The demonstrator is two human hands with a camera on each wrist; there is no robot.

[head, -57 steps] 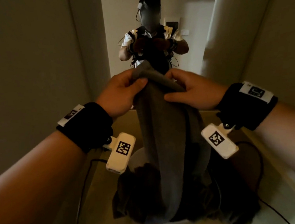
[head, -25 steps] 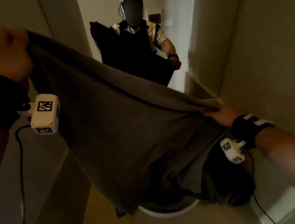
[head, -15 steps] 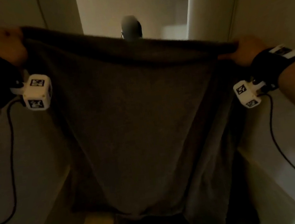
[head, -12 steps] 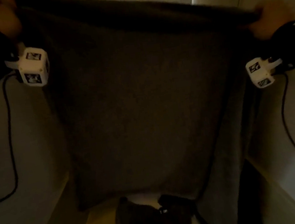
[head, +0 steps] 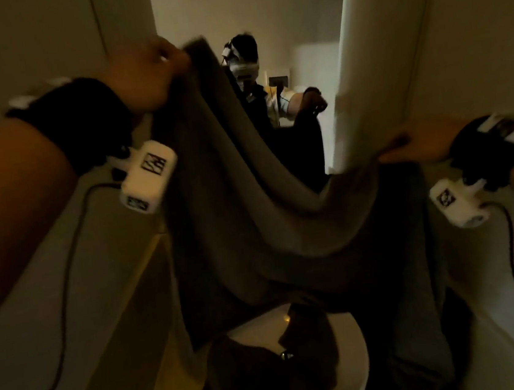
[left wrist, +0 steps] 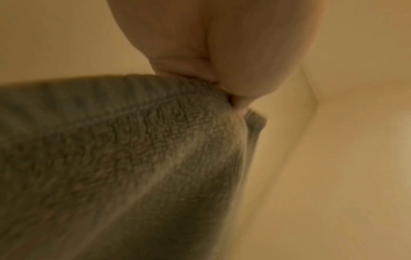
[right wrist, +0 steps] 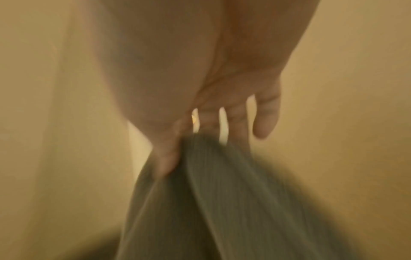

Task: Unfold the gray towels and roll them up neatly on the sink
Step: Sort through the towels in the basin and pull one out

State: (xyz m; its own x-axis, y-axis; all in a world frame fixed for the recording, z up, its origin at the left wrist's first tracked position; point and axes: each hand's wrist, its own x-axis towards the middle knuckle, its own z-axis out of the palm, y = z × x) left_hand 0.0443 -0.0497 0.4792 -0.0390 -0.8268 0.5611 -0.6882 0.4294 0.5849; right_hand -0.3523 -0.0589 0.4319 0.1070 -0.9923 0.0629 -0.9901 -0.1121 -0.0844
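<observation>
A gray towel (head: 250, 202) hangs spread between my two hands above the white round sink (head: 352, 338). My left hand (head: 152, 75) grips one top corner, raised high at the upper left. My right hand (head: 416, 144) pinches the other corner, lower at the right. The top edge sags between them. In the left wrist view the towel (left wrist: 115, 154) is bunched under my fist (left wrist: 222, 77). In the right wrist view thumb and fingers (right wrist: 200, 133) pinch the ribbed towel edge (right wrist: 222, 193). More dark towels (head: 270, 376) lie heaped in the sink basin.
A mirror (head: 263, 33) straight ahead reflects a person holding the towel. Walls stand close on the left (head: 24, 45) and right (head: 470, 26). A wood-coloured counter (head: 152, 303) surrounds the sink. Cables (head: 67, 280) hang from both wrist cameras.
The towel was pulled open from a narrow fold and held up taut and level. Now my right hand has dropped lower and the top edge sags, uncovering the mirror.
</observation>
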